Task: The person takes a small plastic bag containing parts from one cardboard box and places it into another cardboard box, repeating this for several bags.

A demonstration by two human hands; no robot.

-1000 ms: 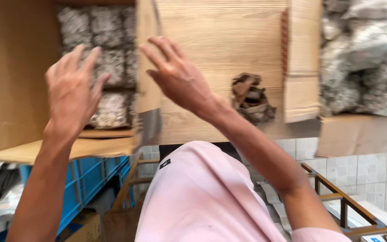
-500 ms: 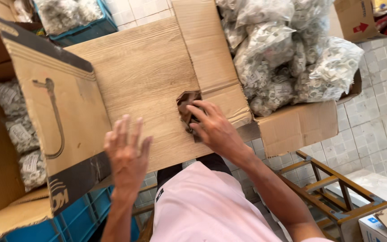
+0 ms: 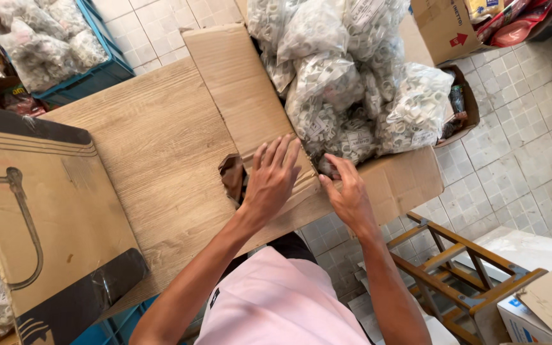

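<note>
White floor tiles (image 3: 519, 160) surround a wood-grain tabletop (image 3: 154, 160) seen from above. On it, the left hand (image 3: 273, 179) lies flat with its fingers spread and straight, palm down on a cardboard flap (image 3: 244, 96) that folds out over the tabletop; it grips nothing. Just beside its thumb a crumpled brown scrap (image 3: 232, 176) pokes out at the edge of the flap. The right hand (image 3: 348, 195) sits close by, fingers loosely curled and partly open, its fingertips touching the rim of the cardboard box (image 3: 404, 182) where the flap hinges, right below the lowest of the clear plastic bags (image 3: 352, 83). Whether it pinches anything there cannot be told. The bags, packed with small white rings, are heaped high inside that box and spill above its walls. To the left, another large cardboard box (image 3: 39, 211) printed with a hose-shaped drawing stands open against the tabletop. At the top left, a blue crate (image 3: 94, 70) holds more of the same bags. A wooden frame (image 3: 455, 268) rests on the floor at lower right.
</note>
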